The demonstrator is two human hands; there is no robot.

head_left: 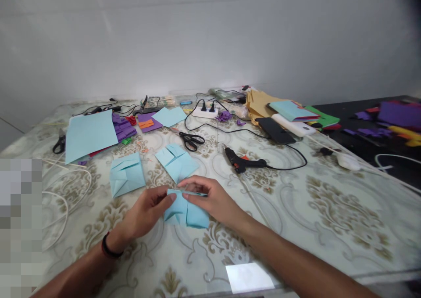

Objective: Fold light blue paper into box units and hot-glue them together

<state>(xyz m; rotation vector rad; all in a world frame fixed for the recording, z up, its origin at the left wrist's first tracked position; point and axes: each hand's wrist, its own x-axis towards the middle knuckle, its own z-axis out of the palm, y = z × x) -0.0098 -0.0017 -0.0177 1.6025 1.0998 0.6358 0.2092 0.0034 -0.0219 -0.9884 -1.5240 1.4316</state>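
A folded light-blue paper (179,212) is held between both hands low in the middle of the view. At its upper left corner, my left hand (144,210) pinches it with thumb and fingers. My right hand (210,197) grips the upper right edge, fingers behind and thumb in front. Just beyond lies another folded blue paper (179,164), with creases and a slit. To the left rests a similar folded blue paper (127,175). Black-handled scissors (190,141) lie farther back, and a black glue gun (243,159) sits to the right with its cord trailing.
Light-blue sheets (90,135) and purple paper strips (123,127) lie at the back left. A white power strip (204,112) stands near the wall. On the right are a black phone (275,130), a white power bank (291,124) and stacked coloured paper (324,116). White cords cross both sides.
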